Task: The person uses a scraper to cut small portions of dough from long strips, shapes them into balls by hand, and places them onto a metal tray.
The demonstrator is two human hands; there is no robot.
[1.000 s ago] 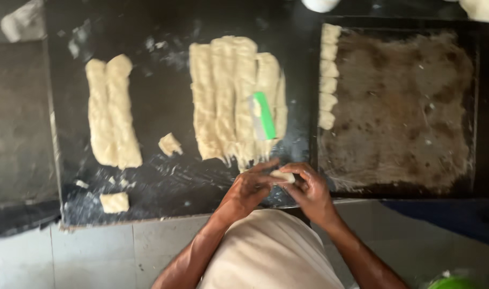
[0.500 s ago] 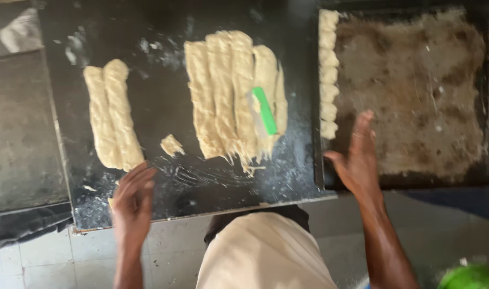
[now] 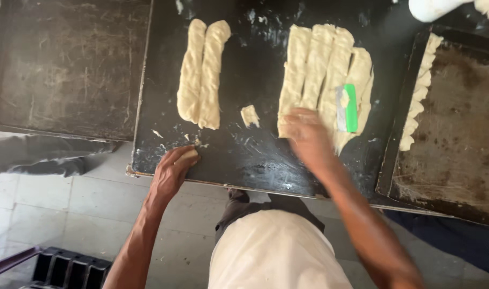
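Left grip (image 3: 172,171) curled around a small dough lump (image 3: 188,157) at the near edge of the black desk (image 3: 244,155), fingers closed over it, lump partly showing at the fingertips. Right grip (image 3: 304,134) blurred in motion, lying over the near end of the dough strips (image 3: 325,80); could not tell whether it was open or closing on a strip. Strips lay side by side, running away from the person, the leftmost end just under the right hand. Green scraper (image 3: 350,108) rested on the strips, just right of that hand. Dough scrap (image 3: 249,115) sat on the desk between the hands. Two twisted ropes (image 3: 201,75) lay side by side, touching, beyond the left hand. Tray (image 3: 459,139) stood right of the desk, a row of shaped pieces (image 3: 418,101) along its left wall. White container (image 3: 432,8) at the far right edge, mostly cut off.
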